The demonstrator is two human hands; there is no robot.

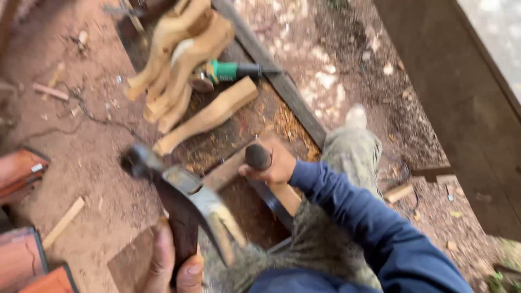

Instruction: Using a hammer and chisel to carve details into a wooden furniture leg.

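Note:
My left hand (175, 265) at the bottom edge grips the dark wooden handle of a hammer-like tool (187, 203). Its metal head is motion-blurred and points up-left over the dirt. My right hand (278, 165), in a blue sleeve, is closed around a stick-shaped tool with a dark round end (258, 156). A pale wooden piece (286, 198) shows just below that hand. Both hands are over a reddish wooden board (228, 169) on the ground. My knee in camouflage trousers (353, 154) is just to the right.
Several carved pale wooden legs (184, 65) lie piled at the top, one apart (209, 115). A green angle grinder (225, 71) rests beside them. A dark plank (287, 89) runs diagonally. Red-brown objects (21, 173) sit at left, wood scraps (64, 221) on the dirt.

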